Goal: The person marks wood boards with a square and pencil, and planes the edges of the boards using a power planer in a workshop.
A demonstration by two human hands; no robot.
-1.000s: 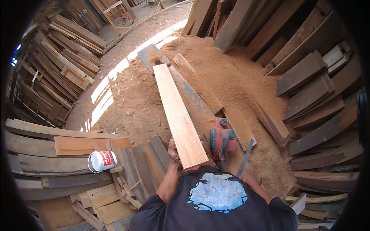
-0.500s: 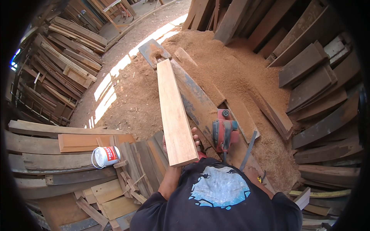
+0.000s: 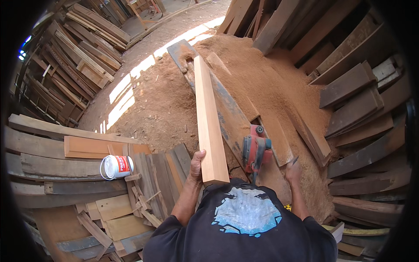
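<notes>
The left hand (image 3: 197, 168) has its thumb and fingers closed on the left edge of a pale board (image 3: 209, 131), close to the end nearest the body. That board is turned so two of its long faces show, and it runs away from the person's chest, its far end over a long worn plank (image 3: 231, 114); whether the two touch there, I can't tell. The right hand (image 3: 293, 174), out to the side, has its fingers drawn in around a slim dark thing (image 3: 296, 160), too small for me to name.

Between the hands a red and black planer (image 3: 256, 150) sits on the worn plank. Something yellow and black (image 3: 287, 207) peeks out beside the dark shirt (image 3: 244, 218). Sawdust (image 3: 266, 91) is heaped beyond. Over on the left a white bucket (image 3: 116, 167) with a red label stands among stacked planks (image 3: 65, 171); more boards (image 3: 349, 85) lean along the right.
</notes>
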